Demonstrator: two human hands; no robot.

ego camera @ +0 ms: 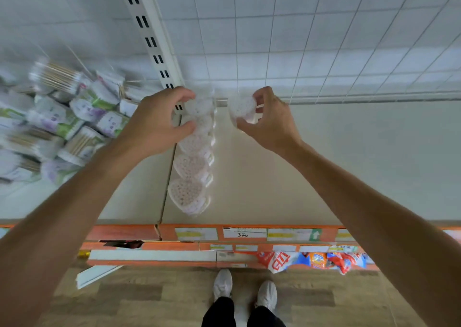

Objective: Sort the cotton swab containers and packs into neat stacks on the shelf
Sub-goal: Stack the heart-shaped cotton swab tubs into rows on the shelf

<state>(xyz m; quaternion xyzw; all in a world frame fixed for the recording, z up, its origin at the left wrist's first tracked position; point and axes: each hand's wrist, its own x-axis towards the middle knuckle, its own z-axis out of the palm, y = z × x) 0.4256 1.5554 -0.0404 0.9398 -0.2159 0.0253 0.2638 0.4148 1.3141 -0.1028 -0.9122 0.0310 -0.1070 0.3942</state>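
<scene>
A row of clear heart-shaped cotton swab containers (190, 167) runs from the shelf's front toward the back wall, stacked two high. My left hand (154, 122) grips the rearmost container (199, 107) of that row between thumb and fingers. My right hand (272, 119) holds another heart-shaped container (241, 109) just right of the row, near the back of the cream shelf (324, 164). A loose, blurred heap of flat cotton swab packs (62, 122) with green and purple labels lies on the shelf section to the left.
A white slotted upright (152, 34) and a wire grid back panel (324, 39) stand behind the shelf. Orange price rails (249, 234) edge the shelf fronts. Colourful snack bags (314, 260) sit on a lower shelf. My shoes (245, 294) stand on wood flooring.
</scene>
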